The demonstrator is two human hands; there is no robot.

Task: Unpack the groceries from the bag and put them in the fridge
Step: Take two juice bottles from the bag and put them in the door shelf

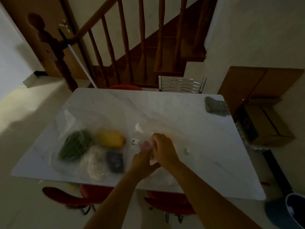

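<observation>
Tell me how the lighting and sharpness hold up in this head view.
Head view: dim overall, with brighter light at the left wall; motion blur smears the green vegetables, the yellow fruit and both hands, left hand and right hand; the grey cloth reads sharper; wide-angle distortion bends the table edges.

We have one view only, from the head, looking forward and steeply down over our own forearms onto a white table [165, 104] close below us. The wide lens bends the edges. Past the table's far side we face a wooden staircase [115, 47]; the floor [24, 113] shows at left.
</observation>
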